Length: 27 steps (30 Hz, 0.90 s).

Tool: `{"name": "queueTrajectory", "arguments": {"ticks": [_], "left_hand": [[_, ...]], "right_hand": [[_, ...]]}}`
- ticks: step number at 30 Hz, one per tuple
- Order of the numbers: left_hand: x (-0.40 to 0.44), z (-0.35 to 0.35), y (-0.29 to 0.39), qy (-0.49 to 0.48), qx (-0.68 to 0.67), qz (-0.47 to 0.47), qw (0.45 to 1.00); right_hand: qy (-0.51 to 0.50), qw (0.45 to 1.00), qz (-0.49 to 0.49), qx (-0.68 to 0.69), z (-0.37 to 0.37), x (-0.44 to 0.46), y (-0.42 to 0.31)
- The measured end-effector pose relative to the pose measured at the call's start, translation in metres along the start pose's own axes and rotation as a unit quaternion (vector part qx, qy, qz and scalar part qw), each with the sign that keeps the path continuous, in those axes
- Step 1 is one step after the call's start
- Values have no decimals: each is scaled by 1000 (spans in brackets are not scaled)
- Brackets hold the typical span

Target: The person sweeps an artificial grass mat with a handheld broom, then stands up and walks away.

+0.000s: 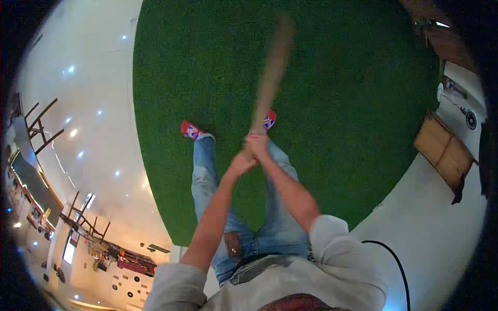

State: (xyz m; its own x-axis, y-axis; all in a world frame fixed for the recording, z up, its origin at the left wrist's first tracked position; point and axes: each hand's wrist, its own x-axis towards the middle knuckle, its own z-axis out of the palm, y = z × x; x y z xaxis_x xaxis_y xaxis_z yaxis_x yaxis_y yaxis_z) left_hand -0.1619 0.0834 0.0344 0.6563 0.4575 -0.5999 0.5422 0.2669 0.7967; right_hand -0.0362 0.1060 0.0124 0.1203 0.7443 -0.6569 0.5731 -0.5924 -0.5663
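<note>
A long wooden bat (272, 78), blurred by motion, points away from my body above the green turf (353, 114), its far end widest and most smeared. Both hands wrap its narrow grip end, stacked close together in front of my legs. My left hand (242, 164) is closed at the butt end, nearest my body. Just beyond it, my right hand (257, 145) is closed round the handle. Some fingers are hidden or blurred. The handle passes in front of one of my feet, which wear red and blue patterned socks (192, 129).
The turf ends at a pale, shiny floor (104, 62) on the left, where wooden stools (44, 127) stand. To the right, a brown wooden panel or box (441, 147) lies near the turf's edge. A black cable (397, 259) curves at lower right.
</note>
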Motion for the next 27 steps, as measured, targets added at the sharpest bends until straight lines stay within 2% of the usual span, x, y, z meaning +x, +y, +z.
{"name": "queueTrajectory", "arguments": {"ticks": [1,2,3,4,6,8,9,10,11,12,15,16,17,18,19,20,21,22,24,26,27], "left_hand": [[9,-3,44,-50,-98,-88,990],[36,28,35,-36,-69,0,997],[65,62,23,-22,-43,88,995],[85,69,47,-95,-7,31,995],[113,73,83,-170,13,-92,981],[114,82,85,-181,-25,-229,956],[108,82,69,-157,-147,-266,940],[99,82,43,-130,-268,-299,907],[90,76,18,-100,-384,-327,858],[83,65,-4,-26,-423,-316,849],[42,3,-54,152,-473,-340,798],[28,-17,-74,167,-562,-317,746],[23,-25,-109,238,-519,-315,758],[10,-48,-126,239,-522,-341,744],[3,-61,-136,289,-591,-235,716],[-12,-83,-131,309,-631,-215,679],[-17,-105,-126,340,-668,-146,646],[-19,-119,-128,367,-701,-76,607],[-32,-124,-165,376,-745,-13,551],[-44,-119,-188,363,-766,1,530],[-51,-117,-189,358,-770,-1,529]], "right_hand": [[100,942,191,256,-20,-10,34],[177,861,296,373,-27,-15,69],[199,820,300,445,-57,-26,77],[220,773,298,515,-86,-31,80],[202,726,327,571,-109,-35,105],[122,771,372,502,-95,-28,127],[84,790,389,467,-86,-14,135],[55,905,312,283,-68,-2,135],[19,972,220,83,-39,15,131],[1,990,134,-42,-12,30,122],[-107,968,207,89,64,79,36],[-108,984,122,74,109,94,39],[-100,965,185,158,138,104,11],[-82,936,247,239,167,115,-18],[-112,954,206,189,163,115,-63],[-180,976,121,22,192,135,-82],[-177,982,30,-53,224,146,-101],[-215,961,-73,-155,254,158,-118],[-225,971,-32,-75,279,149,-163],[-232,961,-44,-146,274,125,-209],[-282,940,-63,-180,275,114,-219]]}}
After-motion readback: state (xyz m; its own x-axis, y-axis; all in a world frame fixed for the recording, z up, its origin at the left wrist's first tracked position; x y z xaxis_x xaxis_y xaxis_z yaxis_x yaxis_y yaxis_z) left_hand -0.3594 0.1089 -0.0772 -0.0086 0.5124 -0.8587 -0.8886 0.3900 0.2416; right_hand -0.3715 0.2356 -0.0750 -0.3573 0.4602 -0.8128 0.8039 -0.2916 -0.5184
